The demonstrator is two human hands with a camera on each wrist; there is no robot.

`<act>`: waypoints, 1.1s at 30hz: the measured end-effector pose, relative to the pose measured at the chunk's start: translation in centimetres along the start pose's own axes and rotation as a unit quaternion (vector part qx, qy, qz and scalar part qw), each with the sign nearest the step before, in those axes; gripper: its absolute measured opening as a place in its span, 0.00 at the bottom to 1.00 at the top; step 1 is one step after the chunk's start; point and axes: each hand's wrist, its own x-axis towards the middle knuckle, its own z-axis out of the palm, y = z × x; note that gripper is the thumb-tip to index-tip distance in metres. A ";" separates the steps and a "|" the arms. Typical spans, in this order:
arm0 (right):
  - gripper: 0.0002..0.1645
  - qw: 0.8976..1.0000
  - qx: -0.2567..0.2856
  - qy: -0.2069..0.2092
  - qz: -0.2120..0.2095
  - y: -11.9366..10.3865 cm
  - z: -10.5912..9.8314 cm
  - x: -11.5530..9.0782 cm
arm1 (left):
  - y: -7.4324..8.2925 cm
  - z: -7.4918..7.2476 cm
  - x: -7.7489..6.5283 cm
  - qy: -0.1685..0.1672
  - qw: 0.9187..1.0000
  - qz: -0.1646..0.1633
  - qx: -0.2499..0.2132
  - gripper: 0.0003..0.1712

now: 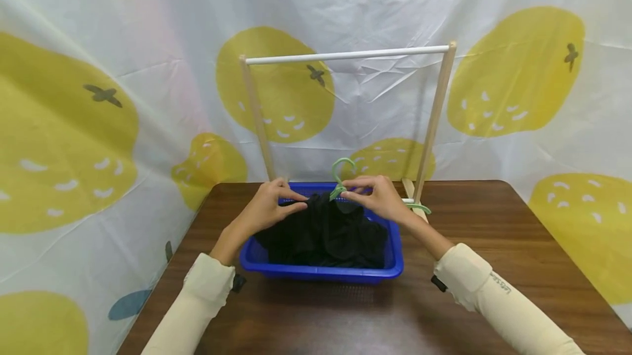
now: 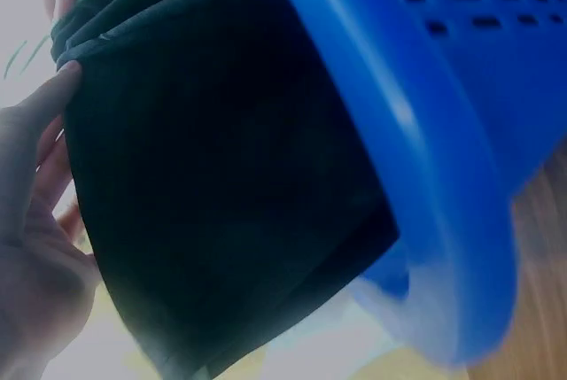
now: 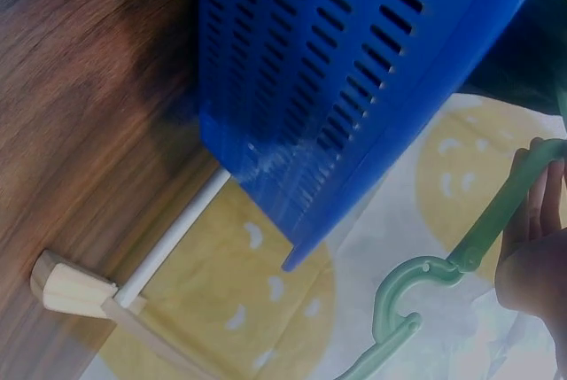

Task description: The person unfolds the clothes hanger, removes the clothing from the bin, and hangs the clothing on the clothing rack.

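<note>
My right hand pinches a light green clothes hanger just below its hook, over the basket. In the right wrist view, one arm of the hanger reaches out past the fingers and ends in a curved notch. Black cloth, a garment, lies bunched in a blue basket, its upper part lifted toward the hanger. On the left, my left hand pinches the garment's upper edge between thumb and fingers. The left wrist view shows the cloth hanging down from that grip; the hanger's other arm is hidden.
Behind the basket stands a wooden rack with a white crossbar; its right foot sits beside the basket. All this is on a brown wooden table. A white curtain with yellow fruit prints hangs close behind.
</note>
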 end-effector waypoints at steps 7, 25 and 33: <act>0.16 1.000 -0.003 -0.017 0.002 -0.4 1.1 0.5 | 0.8 0.9 0.7 -0.008 1.000 -0.003 0.001 0.10; 0.16 0.999 0.019 -0.031 0.007 -0.3 2.0 1.8 | 1.4 1.2 1.7 0.010 0.999 -0.037 -0.025 0.23; 0.15 0.999 0.029 -0.031 0.018 -0.3 2.6 2.4 | 1.4 1.4 2.1 0.018 0.997 -0.067 -0.027 0.19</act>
